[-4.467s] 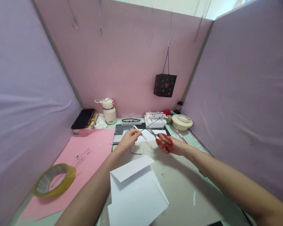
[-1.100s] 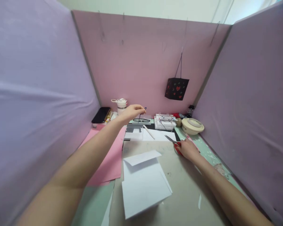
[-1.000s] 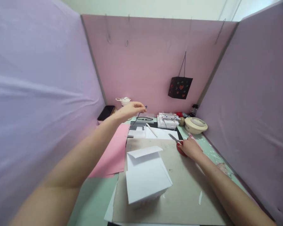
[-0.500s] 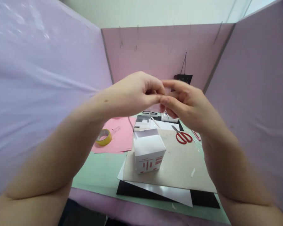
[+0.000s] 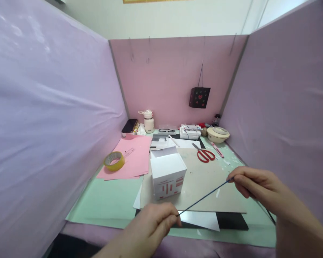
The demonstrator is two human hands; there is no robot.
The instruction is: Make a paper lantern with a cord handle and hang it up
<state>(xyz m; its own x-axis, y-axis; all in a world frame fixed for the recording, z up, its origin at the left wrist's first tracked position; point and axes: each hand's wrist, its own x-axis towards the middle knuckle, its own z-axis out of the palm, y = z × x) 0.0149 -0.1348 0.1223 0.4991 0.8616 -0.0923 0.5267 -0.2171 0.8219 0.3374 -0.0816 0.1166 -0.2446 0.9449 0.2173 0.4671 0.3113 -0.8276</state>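
Observation:
A thin dark blue cord (image 5: 204, 196) is stretched taut between my two hands. My left hand (image 5: 157, 227) pinches one end low, in front of the white paper box. Higher up and to the right, my right hand (image 5: 255, 184) grips the cord between thumb and fingers, and a dark length trails below it. The white paper box (image 5: 169, 166), decorated with red strips and small hearts, stands with a flap raised at its back. It sits on a grey-beige board (image 5: 204, 193), and neither hand touches it.
Red-handled scissors (image 5: 206, 155) lie on the board. Yellow tape (image 5: 114, 161) rests on pink paper (image 5: 137, 157) at left. A pink cutter (image 5: 217, 149), bottle (image 5: 149, 122) and round container (image 5: 218, 134) stand farther back. A black decorated bag (image 5: 200, 98) hangs at the rear wall.
My hands were together, raised in front of the box. Now they are lower and apart, the left toward the front and the right to the side, with the cord visible between them.

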